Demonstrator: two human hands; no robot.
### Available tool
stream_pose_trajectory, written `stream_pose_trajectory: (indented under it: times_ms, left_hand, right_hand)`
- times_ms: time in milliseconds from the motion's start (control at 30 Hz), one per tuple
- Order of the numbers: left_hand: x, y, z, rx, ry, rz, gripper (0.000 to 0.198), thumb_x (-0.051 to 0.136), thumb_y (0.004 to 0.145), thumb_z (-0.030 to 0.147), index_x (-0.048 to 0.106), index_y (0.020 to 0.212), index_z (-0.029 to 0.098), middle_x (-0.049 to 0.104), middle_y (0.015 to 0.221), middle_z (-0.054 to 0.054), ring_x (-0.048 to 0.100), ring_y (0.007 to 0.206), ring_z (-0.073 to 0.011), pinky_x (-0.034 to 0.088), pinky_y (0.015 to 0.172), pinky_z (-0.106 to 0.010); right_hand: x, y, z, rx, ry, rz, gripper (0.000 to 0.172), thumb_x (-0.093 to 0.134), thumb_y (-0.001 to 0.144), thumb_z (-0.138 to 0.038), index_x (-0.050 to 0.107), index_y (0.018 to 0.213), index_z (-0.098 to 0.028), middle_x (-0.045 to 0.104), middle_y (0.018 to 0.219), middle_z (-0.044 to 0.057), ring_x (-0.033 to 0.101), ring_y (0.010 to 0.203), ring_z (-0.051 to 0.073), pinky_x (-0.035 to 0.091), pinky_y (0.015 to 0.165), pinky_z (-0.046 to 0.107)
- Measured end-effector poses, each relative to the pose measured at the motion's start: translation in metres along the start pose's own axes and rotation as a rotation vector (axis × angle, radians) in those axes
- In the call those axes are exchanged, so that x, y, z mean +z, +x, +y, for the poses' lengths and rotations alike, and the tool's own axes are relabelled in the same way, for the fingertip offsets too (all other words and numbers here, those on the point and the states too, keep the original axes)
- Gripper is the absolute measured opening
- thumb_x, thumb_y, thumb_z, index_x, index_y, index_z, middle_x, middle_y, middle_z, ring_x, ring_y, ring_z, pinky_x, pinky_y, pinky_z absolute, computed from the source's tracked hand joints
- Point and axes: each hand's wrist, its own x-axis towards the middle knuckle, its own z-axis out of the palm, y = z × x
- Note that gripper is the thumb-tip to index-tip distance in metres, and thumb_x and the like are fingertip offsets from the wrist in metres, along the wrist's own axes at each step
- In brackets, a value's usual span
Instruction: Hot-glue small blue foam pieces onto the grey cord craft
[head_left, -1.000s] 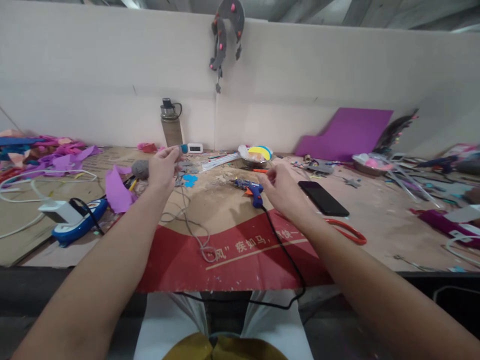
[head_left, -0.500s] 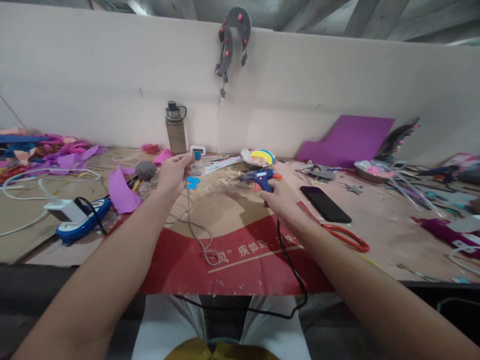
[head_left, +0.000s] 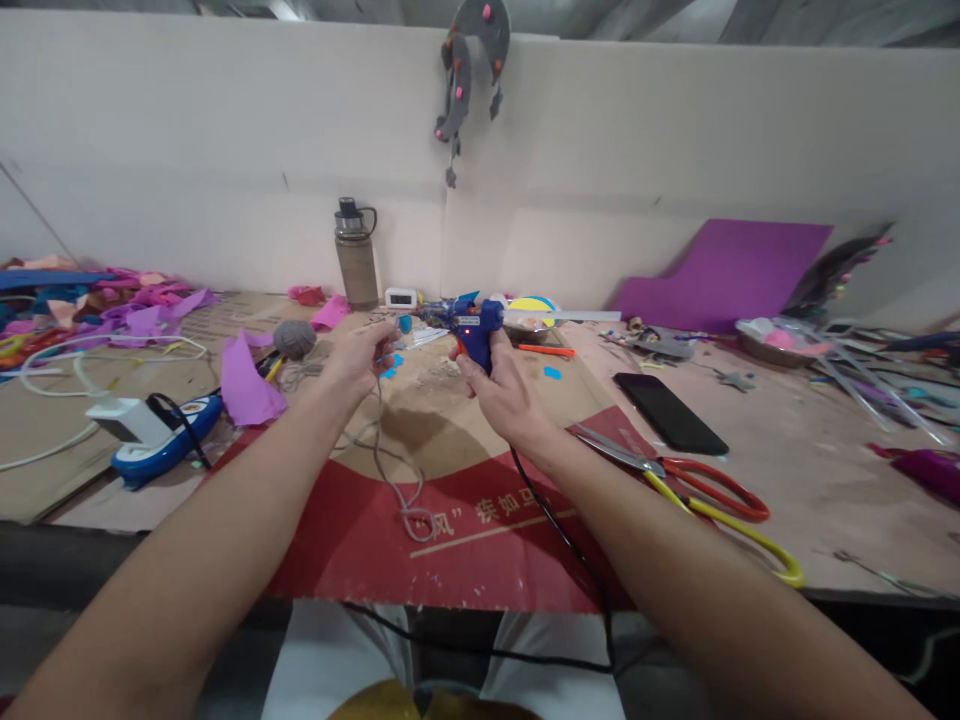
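Note:
My right hand is wrapped round the grip of a blue hot glue gun, with fingers at its orange trigger. A clear glue stick juts from its back end. The nozzle points left at a small blue-teal piece, pinched between the fingertips of my left hand. Whether nozzle and piece touch I cannot tell. Grey yarn hangs from my left hand and lies in loops on the red and brown cardboard. Blue felt scraps lie just behind the left hand.
Scissors with red and yellow handles and a black phone lie right. A bottle stands by the wall. A blue power strip, grey yarn ball and purple felt lie left. The gun's black cord crosses the front edge.
My right hand has lifted the glue gun and brought it left, its nozzle now close to the blue-teal piece. My left hand has shifted slightly right and lower, still pinching the piece.

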Motion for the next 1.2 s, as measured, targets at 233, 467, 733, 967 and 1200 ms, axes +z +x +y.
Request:
stream_pose_trajectory:
  times_ms: [233, 467, 733, 967, 1200]
  left_hand:
    - [0.004, -0.004, -0.005, -0.039, 0.024, -0.035, 0.013, 0.071, 0.068, 0.021, 0.062, 0.069, 0.012, 0.058, 0.062, 0.0, 0.048, 0.046, -0.0039, 0.037, 0.04, -0.014]
    - [0.005, -0.005, -0.004, -0.018, 0.066, -0.086, 0.015, 0.073, 0.063, 0.023, 0.062, 0.069, 0.015, 0.06, 0.065, 0.001, 0.05, 0.049, -0.0051, 0.04, 0.043, -0.015]
    - [0.011, -0.014, -0.002, 0.09, 0.111, -0.101, 0.015, 0.073, 0.059, 0.02, 0.06, 0.064, 0.014, 0.055, 0.06, 0.001, 0.047, 0.048, -0.0055, 0.036, 0.044, -0.017]
    - [0.009, -0.013, -0.004, 0.12, 0.088, -0.11, 0.016, 0.073, 0.062, 0.023, 0.06, 0.063, 0.014, 0.053, 0.059, 0.001, 0.046, 0.049, -0.0057, 0.035, 0.044, -0.017]
    - [0.011, -0.014, -0.003, 0.11, 0.088, -0.103, 0.018, 0.074, 0.061, 0.023, 0.059, 0.061, 0.014, 0.051, 0.057, 0.002, 0.046, 0.048, -0.0061, 0.035, 0.044, -0.018]
  right_hand:
    - [-0.008, -0.005, -0.002, 0.054, -0.046, 0.009, 0.034, 0.047, 0.086, -0.023, 0.047, 0.119, -0.017, 0.063, 0.101, 0.011, 0.058, 0.088, 0.022, 0.047, 0.082, 0.039]
    - [-0.006, -0.006, -0.004, 0.11, -0.087, 0.009, 0.031, 0.046, 0.087, -0.025, 0.048, 0.117, -0.016, 0.064, 0.099, 0.012, 0.059, 0.087, 0.024, 0.046, 0.078, 0.038]
    - [-0.008, -0.006, -0.006, 0.108, -0.129, -0.001, 0.033, 0.046, 0.086, -0.025, 0.048, 0.118, -0.016, 0.064, 0.099, 0.013, 0.06, 0.087, 0.026, 0.047, 0.078, 0.04]
    - [-0.008, -0.006, -0.004, 0.098, -0.13, 0.021, 0.039, 0.046, 0.086, -0.023, 0.046, 0.125, -0.017, 0.063, 0.112, 0.015, 0.059, 0.101, 0.028, 0.046, 0.087, 0.042]
    - [-0.009, -0.006, -0.006, 0.111, -0.145, 0.024, 0.041, 0.047, 0.086, -0.021, 0.046, 0.126, -0.015, 0.063, 0.111, 0.015, 0.059, 0.102, 0.029, 0.046, 0.087, 0.043]
